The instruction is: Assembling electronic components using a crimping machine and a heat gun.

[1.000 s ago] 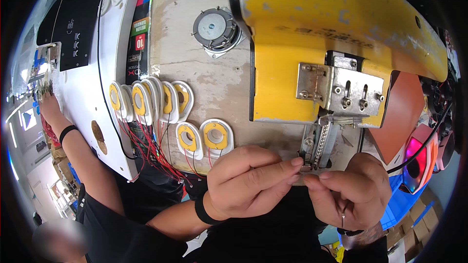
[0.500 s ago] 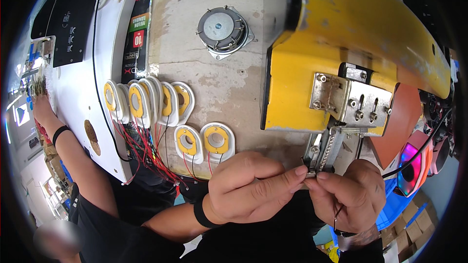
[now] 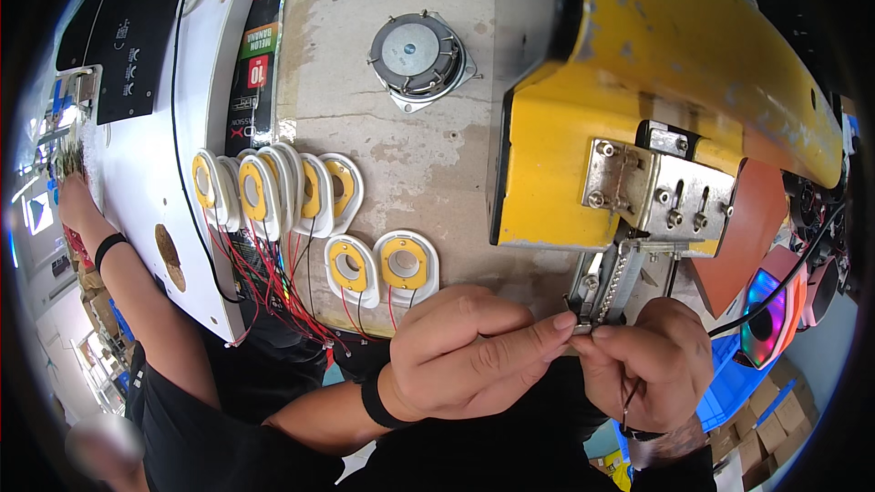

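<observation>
At the near end of a narrow metal screw rail [image 3: 612, 284], my hands meet with fingertips almost touching. A row of small silver screws sits along the rail. My left hand [image 3: 469, 355] pinches the left side of the rail's small metal end piece [image 3: 581, 328]. On the right side, my right hand [image 3: 647, 364] closes its thumb and fingers on that same piece. A thin, dark bent rod [image 3: 629, 401] shows among my right fingers, mostly hidden. The rail extends from under a slotted metal bracket [image 3: 684, 191] on a yellow machine housing [image 3: 565, 164].
A round speaker driver [image 3: 410, 55] lies on the worn tabletop [image 3: 401, 164]. Several white-and-yellow ring parts [image 3: 401, 260] with red and black wires lie left of my hands. A co-worker's forearm [image 3: 155, 310] reaches over the left side. A colour-lit device [image 3: 766, 314] stands at right.
Both hands keep their pinch on the rail end. My right hand shifts very slightly, and the yellow machine sits a little more to the right in view.
</observation>
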The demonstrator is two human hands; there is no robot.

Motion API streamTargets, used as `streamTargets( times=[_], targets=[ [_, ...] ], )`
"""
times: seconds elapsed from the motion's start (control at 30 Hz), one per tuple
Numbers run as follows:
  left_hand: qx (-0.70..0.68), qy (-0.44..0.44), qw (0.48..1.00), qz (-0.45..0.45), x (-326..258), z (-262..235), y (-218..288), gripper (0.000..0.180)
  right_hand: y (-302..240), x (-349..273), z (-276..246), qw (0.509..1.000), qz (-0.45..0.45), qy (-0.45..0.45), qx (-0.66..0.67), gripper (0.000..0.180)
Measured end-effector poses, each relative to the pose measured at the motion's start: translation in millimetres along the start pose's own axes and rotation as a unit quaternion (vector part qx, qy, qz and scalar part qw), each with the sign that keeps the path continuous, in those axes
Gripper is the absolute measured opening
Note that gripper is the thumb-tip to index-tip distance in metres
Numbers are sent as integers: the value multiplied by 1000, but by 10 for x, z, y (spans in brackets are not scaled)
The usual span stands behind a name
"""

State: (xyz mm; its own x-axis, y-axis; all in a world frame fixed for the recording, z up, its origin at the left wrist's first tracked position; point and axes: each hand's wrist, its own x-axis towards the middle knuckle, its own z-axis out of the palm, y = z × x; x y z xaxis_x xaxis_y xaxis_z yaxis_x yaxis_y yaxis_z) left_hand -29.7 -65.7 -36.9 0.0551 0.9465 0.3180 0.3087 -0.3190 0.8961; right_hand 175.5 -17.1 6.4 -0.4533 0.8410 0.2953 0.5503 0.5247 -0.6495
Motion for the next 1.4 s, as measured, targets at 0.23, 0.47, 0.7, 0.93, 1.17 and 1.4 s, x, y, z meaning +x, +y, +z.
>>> streamTargets(
  times=[0.23,0.47,0.7,0.93,1.17,1.4],
  targets=[
    [-3,1,1000,5,1,20,-11,43,6,-7,-19,1000,-4,6,-15,42],
    [-1,1,1000,1,8,20,-9,44,6,-11,-29,1000,12,-12,-12,42],
    [-20,47,999,-10,23,94,-1,47,5,-17,-33,1000,11,-16,-10,41],
    [-11,46,999,-10,13,92,-5,47,-9,-5,-37,1000,19,-20,-12,41],
    [-3,43,999,-15,5,94,7,46,-6,-36,-3,1000,22,2,-2,41],
    [-9,45,999,-13,9,101,8,44,39,-61,40,999,-14,36,-10,45]
  ],
)
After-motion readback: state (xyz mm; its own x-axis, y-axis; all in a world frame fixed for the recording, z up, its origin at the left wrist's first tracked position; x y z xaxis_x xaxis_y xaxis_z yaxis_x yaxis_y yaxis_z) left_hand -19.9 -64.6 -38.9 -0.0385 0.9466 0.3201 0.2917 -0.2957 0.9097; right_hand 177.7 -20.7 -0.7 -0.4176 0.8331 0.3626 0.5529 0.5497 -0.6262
